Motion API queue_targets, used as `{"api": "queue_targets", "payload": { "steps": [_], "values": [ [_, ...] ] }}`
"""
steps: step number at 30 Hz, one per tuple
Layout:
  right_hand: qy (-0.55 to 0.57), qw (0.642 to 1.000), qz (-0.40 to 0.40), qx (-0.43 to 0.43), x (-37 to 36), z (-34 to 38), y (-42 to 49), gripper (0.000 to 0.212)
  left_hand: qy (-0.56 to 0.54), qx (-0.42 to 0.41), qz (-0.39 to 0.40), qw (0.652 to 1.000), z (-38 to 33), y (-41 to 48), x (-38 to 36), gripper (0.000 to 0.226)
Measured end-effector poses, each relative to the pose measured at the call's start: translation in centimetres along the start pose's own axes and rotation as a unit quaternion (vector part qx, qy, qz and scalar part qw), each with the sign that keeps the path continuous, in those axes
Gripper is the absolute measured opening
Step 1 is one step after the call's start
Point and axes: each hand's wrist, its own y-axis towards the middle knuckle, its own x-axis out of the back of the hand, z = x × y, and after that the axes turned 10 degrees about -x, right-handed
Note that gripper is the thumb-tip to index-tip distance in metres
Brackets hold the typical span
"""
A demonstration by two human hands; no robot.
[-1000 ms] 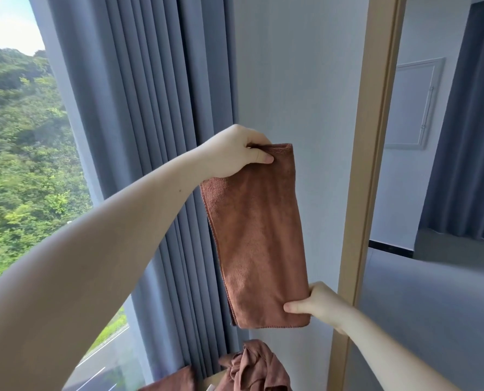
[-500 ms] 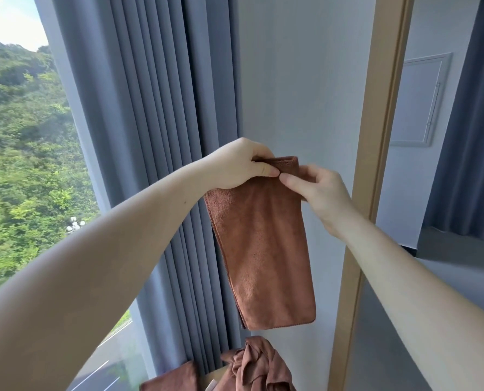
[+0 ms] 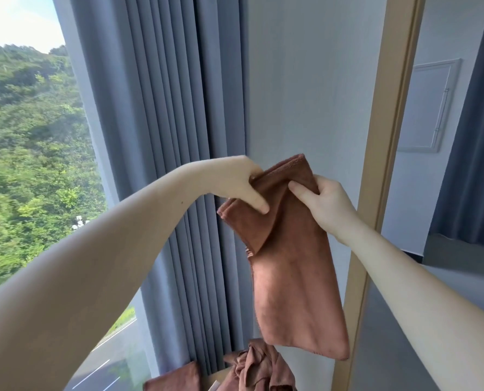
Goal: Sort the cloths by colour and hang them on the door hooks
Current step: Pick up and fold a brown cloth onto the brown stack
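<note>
The brown cloth (image 3: 294, 277) is held at its top end; the rest hangs below both grips, in front of the white wall (image 3: 305, 94), between the grey curtain (image 3: 164, 108) and the wooden door frame (image 3: 387, 136). The left hand (image 3: 235, 184) pinches the folded upper left corner — thumb in front, fingers behind. The right hand (image 3: 328, 204) pinches the upper right edge. Three brown cloths are counted: one held, one crumpled cloth (image 3: 260, 368) and one flat cloth (image 3: 173, 376) at the bottom edge. Both forearms are raised, reaching forward
</note>
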Motion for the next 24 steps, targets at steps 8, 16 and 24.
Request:
{"api": "queue_targets", "payload": {
  "steps": [8, 16, 24],
  "values": [
    [-0.051, 0.998, -0.026, 0.015, -0.1, -1.9, -0.2, 0.014, -0.102, 0.063, -0.008, 0.993, 2.0, -2.1, -0.8, 0.005],
    [0.099, 0.994, -0.033, -0.045, -1.5, -1.9, -0.3, 0.024, -0.577, 0.080, -0.319, 0.748, 2.1, -2.8, -7.4, 0.026],
    [0.016, 0.999, 0.026, -0.037, -3.7, -3.1, -0.5, 0.020, -0.449, 0.138, -0.389, 0.792, 3.5, -4.3, -9.5, 0.036]
  ]
}}
